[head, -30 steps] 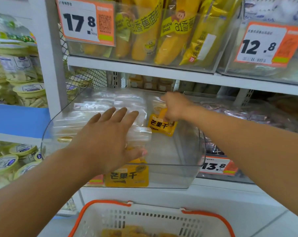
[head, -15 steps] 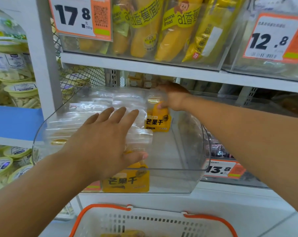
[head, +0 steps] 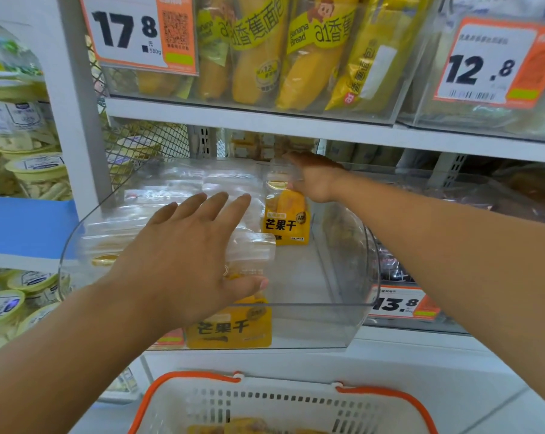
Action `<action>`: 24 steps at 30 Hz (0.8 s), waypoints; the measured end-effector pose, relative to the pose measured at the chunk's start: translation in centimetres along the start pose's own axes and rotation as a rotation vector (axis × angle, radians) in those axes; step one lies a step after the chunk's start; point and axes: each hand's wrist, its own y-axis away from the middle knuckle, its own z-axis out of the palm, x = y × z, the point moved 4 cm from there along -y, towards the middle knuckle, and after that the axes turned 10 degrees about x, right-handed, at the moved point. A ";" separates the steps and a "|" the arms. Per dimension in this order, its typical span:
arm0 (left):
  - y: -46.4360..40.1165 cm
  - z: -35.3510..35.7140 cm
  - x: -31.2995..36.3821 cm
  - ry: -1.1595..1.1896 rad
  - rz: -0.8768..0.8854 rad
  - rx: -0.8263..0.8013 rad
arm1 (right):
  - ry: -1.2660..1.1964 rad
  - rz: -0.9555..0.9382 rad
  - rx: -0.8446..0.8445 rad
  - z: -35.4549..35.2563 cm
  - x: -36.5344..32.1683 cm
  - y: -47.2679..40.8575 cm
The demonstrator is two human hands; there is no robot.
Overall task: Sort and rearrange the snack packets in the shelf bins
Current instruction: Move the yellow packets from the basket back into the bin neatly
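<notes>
A clear plastic bin (head: 352, 321) sticks out from the middle shelf. Its left part holds a row of upright dried-mango packets (head: 183, 183) with clear tops and yellow bottoms. My left hand (head: 189, 255) lies flat on their tops, fingers straight and spread, thumb near the front packet (head: 233, 327). At the bin's back right stands another yellow mango packet (head: 285, 217). My right hand (head: 315, 180) is at its clear top edge, and the fingers are partly hidden behind the packet.
An orange-rimmed white basket (head: 387, 399) sits below with yellow packets in it. Banana bread bags (head: 264, 54) fill the bin on the shelf above. Price tags read 17.8 (head: 130, 32), 12.8 (head: 484, 64) and 13.8 (head: 399, 303). Lidded snack tubs (head: 36, 173) fill the left shelves.
My right hand has carried the yellow packet farther back in the bin and stood it upright. My left hand has stayed on the packet row.
</notes>
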 end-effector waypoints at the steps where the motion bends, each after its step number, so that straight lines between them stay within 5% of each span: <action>1: 0.1 -0.1 0.0 -0.004 0.002 0.008 | 0.005 -0.006 0.008 0.0 0.0 0.0; 8: 0.1 -0.6 0.1 0.023 0.029 0.040 | -0.061 -0.016 0.006 -1.5 -1.1 3.0; 11: 0.0 -1.6 0.7 -0.016 0.121 0.213 | -0.186 0.001 0.045 -4.1 -1.8 8.2; 13: 0.8 -2.9 2.2 0.016 0.292 0.484 | -0.325 -0.030 0.339 -6.9 -2.6 13.7; 15: 2.8 -4.1 4.2 0.164 0.467 0.693 | -0.502 0.019 0.809 -8.5 -3.4 22.0; 16: 4.0 -3.8 5.4 0.239 0.533 0.706 | -0.564 0.095 0.996 -7.7 -3.8 26.5; 18: 6.4 -1.8 8.5 0.301 0.637 0.535 | -0.611 0.328 1.071 -3.1 -4.6 33.3; 19: 7.4 0.4 10.2 0.279 0.662 0.337 | -0.651 0.446 0.925 0.4 -4.5 35.4; 21: 9.9 6.6 12.6 0.130 0.552 -0.245 | -0.673 0.617 0.217 11.7 -4.2 37.8; 22: 11.8 10.3 13.0 0.077 0.434 -0.491 | -0.602 0.615 -0.191 16.9 -4.5 39.5; 24: 16.8 16.5 12.8 0.040 0.173 -0.806 | -0.518 0.502 -0.598 23.5 -5.1 43.4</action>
